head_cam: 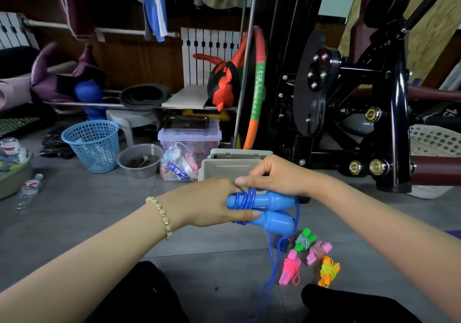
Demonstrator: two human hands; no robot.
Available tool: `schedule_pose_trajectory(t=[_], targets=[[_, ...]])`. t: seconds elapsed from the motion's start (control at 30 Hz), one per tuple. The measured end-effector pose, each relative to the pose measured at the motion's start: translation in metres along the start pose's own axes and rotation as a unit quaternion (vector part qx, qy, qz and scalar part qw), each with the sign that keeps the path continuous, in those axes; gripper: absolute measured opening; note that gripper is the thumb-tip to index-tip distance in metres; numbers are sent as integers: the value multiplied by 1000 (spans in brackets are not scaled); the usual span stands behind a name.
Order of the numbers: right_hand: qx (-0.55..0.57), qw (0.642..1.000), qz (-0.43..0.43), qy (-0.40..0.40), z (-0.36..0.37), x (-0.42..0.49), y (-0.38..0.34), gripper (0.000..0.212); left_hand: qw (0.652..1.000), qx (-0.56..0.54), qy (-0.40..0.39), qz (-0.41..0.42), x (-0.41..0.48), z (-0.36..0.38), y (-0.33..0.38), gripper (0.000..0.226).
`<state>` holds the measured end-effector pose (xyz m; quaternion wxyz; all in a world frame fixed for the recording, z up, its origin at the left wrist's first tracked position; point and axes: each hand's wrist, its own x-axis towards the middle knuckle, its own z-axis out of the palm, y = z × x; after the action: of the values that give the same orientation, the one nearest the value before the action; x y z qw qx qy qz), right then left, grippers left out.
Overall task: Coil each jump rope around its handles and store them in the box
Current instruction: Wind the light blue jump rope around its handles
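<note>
You wear one wide-angle head camera; it looks forward and down, close over your left hand (pixel 209 204) and right hand (pixel 277 178) at frame centre, with the floor (pixel 94 217) and gym machine (pixel 396 103) farther ahead.

Glossy blue plastic handles (pixel 270 210); matt grey floor tiles (pixel 99 212).

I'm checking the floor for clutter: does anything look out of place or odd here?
A clear plastic bottle lies on its side on the floor at left. Four small coiled ropes sit on the floor too, not in the box. The cord of the blue rope hangs loose.
</note>
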<state>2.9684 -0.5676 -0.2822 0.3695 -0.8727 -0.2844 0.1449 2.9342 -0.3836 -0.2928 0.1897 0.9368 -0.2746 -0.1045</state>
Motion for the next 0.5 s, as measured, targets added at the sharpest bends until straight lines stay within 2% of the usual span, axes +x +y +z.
schedule_pose_trajectory(t=[0.1, 0.2, 0.3, 0.37, 0.43, 0.5], targets=[[10, 999, -17, 44, 2, 3, 3, 53, 999, -40, -5, -15, 2, 3, -3, 47], [19, 991, -25, 133, 5, 3, 8, 36, 990, -133, 3, -45, 5, 10, -10, 49], [60, 976, -9, 207, 8, -3, 16, 49, 955, -271, 37, -113, 8, 19, -15, 45], [109, 970, 22, 216, 11, -7, 22, 60, 923, -351, 51, -151, 9, 22, -16, 43], [165, 962, 56, 211, 16, -12, 28, 62, 910, -382, 51, -152, 11, 23, -17, 50], [203, 960, 69, 177, 19, -17, 31, 46, 899, -410, 43, -149, 12, 23, -15, 57]])
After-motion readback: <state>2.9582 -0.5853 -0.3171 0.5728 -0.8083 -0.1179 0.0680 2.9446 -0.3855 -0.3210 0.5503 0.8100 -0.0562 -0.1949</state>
